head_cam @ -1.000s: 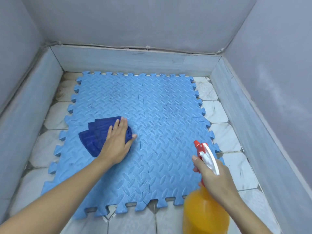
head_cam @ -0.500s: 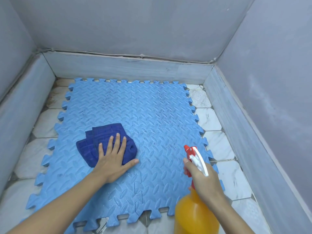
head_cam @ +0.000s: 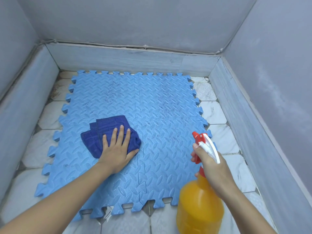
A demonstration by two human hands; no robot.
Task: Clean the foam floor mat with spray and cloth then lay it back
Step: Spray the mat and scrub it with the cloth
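My left hand (head_cam: 116, 149) lies flat, fingers straight and slightly spread, pressing the folded dark blue terry cloth (head_cam: 109, 132) onto the light blue interlocking foam floor mat (head_cam: 160, 115). The cloth sits on the left half of the mat, a little nearer than its middle. My right hand (head_cam: 212, 168) is curled round the neck of the orange plastic spray bottle (head_cam: 199, 208) with its red and white trigger head (head_cam: 205, 144), one finger hooked over the trigger; the bottle hangs over the mat's near right corner, nozzle pointing away from me across the mat.

The mat lies flat on the pale marble-patterned tiled floor (head_cam: 217, 114), made of four squares joined by toothed seams, in a corner between grey walls (head_cam: 135, 22) with a low skirting. Dark specks show across the far half and the right side, so I judge the wiping is only begun and that area remains to be done.

The mat should be light and bendy, with a ridged tread that grips the cloth, so I would press firmly and work the cloth into the grooves. When it comes to lifting, I expect the seams to be the weak point: the squares may pull apart or sag if I take one corner. Better to hold along one toothed edge with both hands, or near a seam's middle. If wet with spray the foam may be slick. The bottle looks nearly full, so fairly heavy for one hand.
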